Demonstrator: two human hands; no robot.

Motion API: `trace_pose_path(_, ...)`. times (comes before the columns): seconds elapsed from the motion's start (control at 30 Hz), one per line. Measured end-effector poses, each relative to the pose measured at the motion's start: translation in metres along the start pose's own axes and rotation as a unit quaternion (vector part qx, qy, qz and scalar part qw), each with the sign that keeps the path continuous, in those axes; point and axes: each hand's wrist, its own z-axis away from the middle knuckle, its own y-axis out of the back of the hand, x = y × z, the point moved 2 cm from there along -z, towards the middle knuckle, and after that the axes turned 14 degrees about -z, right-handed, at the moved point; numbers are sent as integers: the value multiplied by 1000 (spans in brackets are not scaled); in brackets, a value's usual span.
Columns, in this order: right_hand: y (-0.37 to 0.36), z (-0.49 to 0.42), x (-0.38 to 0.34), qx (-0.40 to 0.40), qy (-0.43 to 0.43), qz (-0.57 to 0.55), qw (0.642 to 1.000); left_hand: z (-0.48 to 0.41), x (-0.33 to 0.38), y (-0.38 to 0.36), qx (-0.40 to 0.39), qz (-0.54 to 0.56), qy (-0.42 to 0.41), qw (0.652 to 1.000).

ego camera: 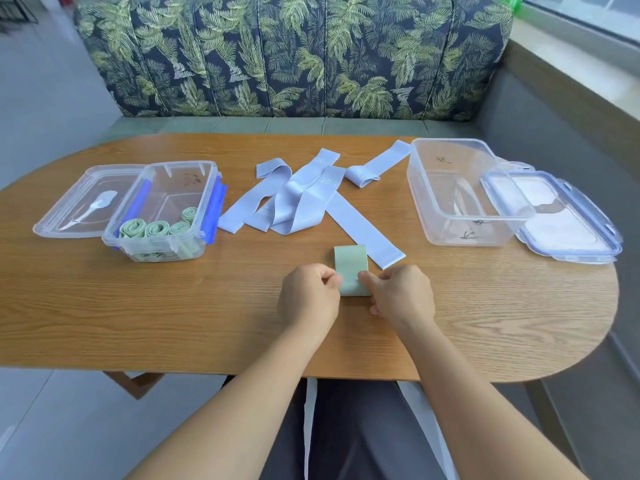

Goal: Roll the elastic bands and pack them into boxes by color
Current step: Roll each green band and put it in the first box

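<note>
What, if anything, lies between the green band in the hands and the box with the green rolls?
Nothing visible. Bare table separates the green band from the open box of green rolls; the blue bands lie farther back, off that line.

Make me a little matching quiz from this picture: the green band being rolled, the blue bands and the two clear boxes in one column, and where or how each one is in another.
Things
1. green band
2. blue bands
3. left box
4. right box

States
A. holds green rolls
B. loose in a heap on the table
C. pinched between left hand and right hand
D. no bands inside

Pairs: 1-C, 2-B, 3-A, 4-D
</note>
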Motion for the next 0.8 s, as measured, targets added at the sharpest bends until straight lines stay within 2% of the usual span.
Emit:
trace_pose_path(0.37,-5,-13,-6,21,-10,20,1000,-9,3,-8,15,32,-13,999)
trace_pose_path(0.6,3,-1,5,-25,-1,-113,993,-15,3,-6,10,17,1,1000)
trace_pose_path(0.8,2,0,3,-47,16,-107,993,-16,2,-6,5,40,5,999)
